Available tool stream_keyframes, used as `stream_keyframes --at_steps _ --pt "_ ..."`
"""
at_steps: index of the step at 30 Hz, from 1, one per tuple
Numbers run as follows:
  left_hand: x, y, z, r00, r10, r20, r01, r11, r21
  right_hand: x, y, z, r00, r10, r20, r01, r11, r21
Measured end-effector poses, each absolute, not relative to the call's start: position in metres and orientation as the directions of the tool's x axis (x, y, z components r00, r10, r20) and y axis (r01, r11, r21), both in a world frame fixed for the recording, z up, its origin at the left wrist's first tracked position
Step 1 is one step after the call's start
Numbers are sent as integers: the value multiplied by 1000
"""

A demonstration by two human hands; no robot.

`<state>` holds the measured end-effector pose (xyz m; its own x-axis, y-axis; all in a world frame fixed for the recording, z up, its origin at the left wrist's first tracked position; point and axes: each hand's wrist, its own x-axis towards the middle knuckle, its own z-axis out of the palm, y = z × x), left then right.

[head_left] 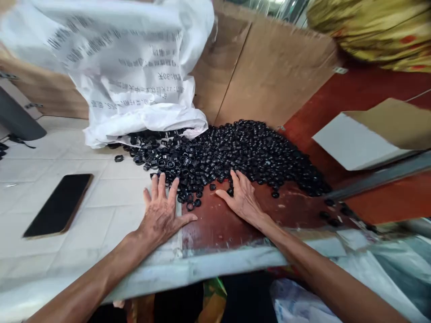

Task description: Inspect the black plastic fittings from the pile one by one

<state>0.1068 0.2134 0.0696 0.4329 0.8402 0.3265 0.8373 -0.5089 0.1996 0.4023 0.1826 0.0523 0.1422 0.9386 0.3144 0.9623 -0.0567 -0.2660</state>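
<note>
A wide heap of small black ring-like parts (249,150) spreads over the worktop, from the mouth of a white printed sack (141,85) toward the right. My left hand (161,215) lies with spread fingers on the pale sheet, its fingertips at the near left edge of the heap and its thumb over the red-brown board (208,229). My right hand (241,197) rests at the heap's near edge, fingertips against the parts, thumb stretched to the left beside a loose black piece. Neither hand holds anything visible.
A dark phone (59,205) lies at the left, with a grey cylinder (18,114) behind it. Wooden panels (269,67) stand at the back. At the right are an open cardboard box (360,139), a metal bar (380,175) and a yellow bag (377,33).
</note>
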Motion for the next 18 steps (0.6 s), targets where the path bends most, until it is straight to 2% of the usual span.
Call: stream_keyframes --at_steps 4,9,15,18 --pt "107 215 68 488 781 391 773 -594 223 402 182 62 -61 940 335 958 150 -246" --pt "106 212 78 535 754 382 731 -640 238 397 175 69 -201 928 314 886 309 -346" --pt "106 213 81 632 697 339 698 -702 144 389 170 62 -189 922 338 811 341 -475" --pt "106 213 82 649 667 367 680 -724 114 385 167 62 -197 902 383 789 378 -484"
